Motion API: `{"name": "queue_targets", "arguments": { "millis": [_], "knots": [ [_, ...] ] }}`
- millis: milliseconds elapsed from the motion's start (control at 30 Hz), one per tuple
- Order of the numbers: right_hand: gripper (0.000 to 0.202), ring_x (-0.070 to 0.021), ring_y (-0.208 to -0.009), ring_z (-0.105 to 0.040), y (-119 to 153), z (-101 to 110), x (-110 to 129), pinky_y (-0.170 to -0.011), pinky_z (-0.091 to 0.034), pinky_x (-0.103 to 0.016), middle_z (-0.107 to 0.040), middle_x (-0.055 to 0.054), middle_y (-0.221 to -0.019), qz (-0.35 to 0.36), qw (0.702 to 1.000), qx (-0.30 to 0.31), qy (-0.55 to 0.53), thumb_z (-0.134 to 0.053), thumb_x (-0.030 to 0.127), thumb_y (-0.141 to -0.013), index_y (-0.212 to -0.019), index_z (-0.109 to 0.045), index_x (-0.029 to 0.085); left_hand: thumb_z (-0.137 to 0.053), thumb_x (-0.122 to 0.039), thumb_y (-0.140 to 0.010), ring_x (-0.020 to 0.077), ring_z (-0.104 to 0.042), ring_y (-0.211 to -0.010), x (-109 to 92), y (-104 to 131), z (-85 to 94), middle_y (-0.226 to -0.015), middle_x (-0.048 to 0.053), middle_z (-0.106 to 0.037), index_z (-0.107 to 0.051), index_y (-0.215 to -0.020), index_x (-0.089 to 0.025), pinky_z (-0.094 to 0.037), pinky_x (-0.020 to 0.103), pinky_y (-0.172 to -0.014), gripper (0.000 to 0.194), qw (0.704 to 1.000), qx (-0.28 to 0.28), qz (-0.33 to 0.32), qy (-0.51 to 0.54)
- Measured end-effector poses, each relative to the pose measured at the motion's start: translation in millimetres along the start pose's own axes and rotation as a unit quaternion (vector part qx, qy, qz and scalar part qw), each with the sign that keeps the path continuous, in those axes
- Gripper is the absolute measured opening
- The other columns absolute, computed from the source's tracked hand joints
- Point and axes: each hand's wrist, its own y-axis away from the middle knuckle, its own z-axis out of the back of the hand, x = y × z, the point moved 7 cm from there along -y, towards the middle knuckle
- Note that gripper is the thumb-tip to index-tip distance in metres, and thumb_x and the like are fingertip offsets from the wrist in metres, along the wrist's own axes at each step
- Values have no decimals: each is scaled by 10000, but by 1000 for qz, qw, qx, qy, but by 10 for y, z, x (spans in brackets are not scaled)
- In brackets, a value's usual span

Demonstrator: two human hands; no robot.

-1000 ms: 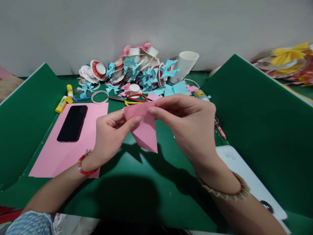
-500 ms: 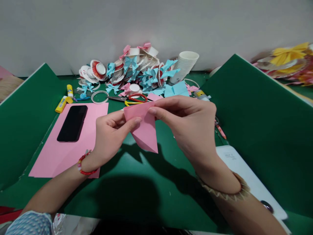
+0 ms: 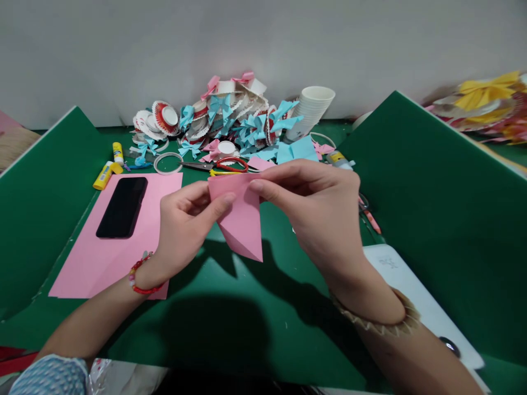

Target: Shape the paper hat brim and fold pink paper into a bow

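Observation:
A folded piece of pink paper (image 3: 242, 222) is held up above the green table, its lower end tapering to a slanted point. My left hand (image 3: 187, 230) pinches its left side, thumb on the near face and fingers mostly hidden behind. At the top right corner, my right hand (image 3: 317, 211) grips the paper between thumb and forefinger. Behind the paper lie scissors with red handles (image 3: 233, 163). To the left, a black phone (image 3: 122, 207) rests on larger pink sheets (image 3: 86, 269).
Paper ornaments with blue bows (image 3: 251, 129) are heaped along the back wall beside stacked white cups (image 3: 312, 109). Glue sticks (image 3: 105, 174) and a tape roll (image 3: 168, 163) lie at the back left. Green partitions (image 3: 444, 219) flank the table; a white board-like object (image 3: 415, 296) lies right.
The pink paper has tilted slightly, its lower tip a little lower and further left. Both hands keep their pinch and have shifted only slightly.

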Motion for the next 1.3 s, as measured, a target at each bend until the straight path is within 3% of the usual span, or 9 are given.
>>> {"name": "queue_targets", "arguments": {
  "millis": [167, 400, 467, 533, 633, 767, 1033, 1167, 1300],
  "knots": [
    [131, -105, -537, -617, 23, -68, -46, -536, -537, -249, -647, 36, -580, -45, 997, 35, -55, -694, 99, -685, -610, -666, 203, -590, -340, -809, 100, -478, -530, -68, 1, 112, -552, -22, -529, -624, -611, -198, -368, 257, -505, 246, 995, -59, -70, 25],
    [124, -97, -509, -604, 52, -110, -87, -512, -522, -242, -639, 40, -561, -90, 989, 42, -111, -705, 108, -667, -590, -662, 196, -585, -222, -822, 91, -540, -591, -287, 84, 156, -639, -36, -608, -690, -803, -228, -431, 240, -569, 107, 962, -114, -230, -90],
    [120, -96, -502, -596, 50, -108, -105, -512, -517, -247, -633, 41, -556, -95, 988, 38, -118, -701, 112, -670, -594, -661, 196, -584, -185, -820, 85, -573, -618, -298, 94, 155, -695, -37, -655, -698, -840, -238, -456, 230, -591, 127, 958, -121, -243, -89],
    [119, -95, -501, -587, 42, -91, -128, -519, -515, -254, -627, 41, -557, -95, 987, 30, -123, -698, 115, -672, -597, -657, 197, -615, -205, -797, 96, -604, -657, -237, 68, 154, -756, -25, -687, -701, -836, -235, -480, 233, -610, 99, 971, -116, -200, -60],
    [115, -96, -526, -584, 17, -20, -169, -548, -518, -265, -623, 40, -578, -86, 988, 0, -125, -690, 128, -687, -613, -650, 207, -670, -286, -744, 122, -617, -672, -54, 23, 88, -771, 1, -691, -695, -828, -210, -490, 242, -587, 116, 996, -61, -69, 8],
    [102, -102, -565, -590, -19, 88, -208, -576, -526, -272, -633, 36, -622, -68, 992, -35, -105, -681, 168, -713, -638, -643, 224, -676, -299, -730, 104, -580, -605, 71, 62, 16, -699, -2, -663, -677, -734, -180, -464, 219, -538, 120, 998, -12, 29, 60],
    [107, -105, -548, -592, -56, 115, -197, -542, -538, -262, -644, 35, -631, -38, 996, -29, -80, -685, 173, -711, -635, -634, 229, -672, -238, -713, 100, -498, -556, 51, 101, 31, -596, -13, -581, -656, -644, -188, -395, 232, -498, 87, 994, -8, 57, 88],
    [103, -109, -549, -602, -60, 90, -180, -546, -544, -267, -641, 29, -624, -30, 997, -14, -64, -678, 188, -723, -640, -628, 223, -645, -221, -735, 96, -418, -525, 46, 78, 54, -546, -17, -490, -617, -578, -194, -343, 249, -484, 161, 993, -10, 23, 113],
    [107, -112, -530, -601, -52, 61, -197, -539, -545, -269, -635, 30, -600, -46, 996, -7, -77, -685, 169, -706, -628, -632, 217, -637, -198, -747, 89, -398, -514, 43, 64, 110, -535, -23, -460, -608, -571, -204, -329, 249, -476, 178, 996, -51, -10, 70]
  ]
}}
